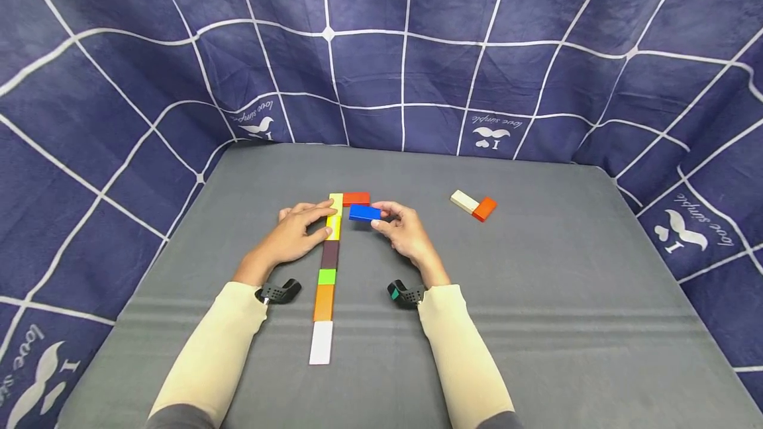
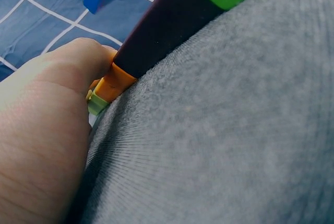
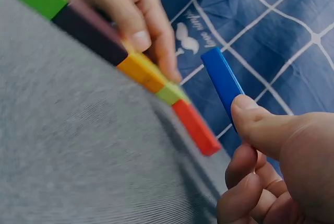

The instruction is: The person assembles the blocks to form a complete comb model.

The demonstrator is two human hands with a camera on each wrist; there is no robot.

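Observation:
My right hand (image 1: 406, 232) pinches a blue block (image 1: 361, 212) between thumb and fingers, holding it in the air just right of a line of blocks. That line runs toward me: pale yellow (image 1: 336, 200), yellow (image 1: 334, 229), a dark brown block (image 1: 330, 255), a green block (image 1: 326, 277), an orange block (image 1: 324, 302) and a white block (image 1: 320, 343). A red block (image 1: 356, 198) sticks out rightward from the far end. With its thumb and fingertips, my left hand (image 1: 292, 234) touches the pale yellow and yellow blocks from the left.
Farther right on the grey surface (image 1: 566, 283) lie a cream block (image 1: 463, 200) and an orange-red block (image 1: 485, 208), meeting at a corner. Dark blue cloth (image 1: 369, 65) with white grid lines hangs behind and at both sides.

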